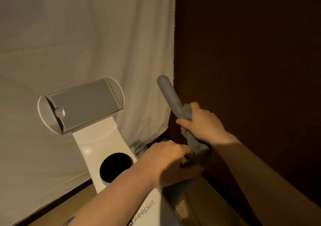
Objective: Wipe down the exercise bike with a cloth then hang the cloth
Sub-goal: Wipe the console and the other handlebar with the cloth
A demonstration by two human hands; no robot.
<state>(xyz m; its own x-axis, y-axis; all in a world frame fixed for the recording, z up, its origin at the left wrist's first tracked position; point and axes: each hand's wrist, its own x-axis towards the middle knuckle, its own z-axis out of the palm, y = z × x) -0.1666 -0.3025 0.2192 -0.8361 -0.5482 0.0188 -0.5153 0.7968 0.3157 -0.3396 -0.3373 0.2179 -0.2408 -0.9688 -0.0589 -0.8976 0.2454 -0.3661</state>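
Note:
The white exercise bike (99, 144) stands in front of me, with a grey console screen (83, 104) tilted on its post and a round black knob (115, 166) below. A grey padded handlebar (169, 93) rises at the right. My right hand (202, 121) grips a grey cloth (186, 111) wrapped round this handlebar. My left hand (166, 163) curls round the lower bend of the same handlebar and holds it. More grey cloth (139, 147) shows just behind my left hand.
A white sheet (78, 34) hangs behind the bike. A dark brown wall or door (251, 60) stands close on the right of the handlebar. Wooden floor (69, 203) shows beneath the bike.

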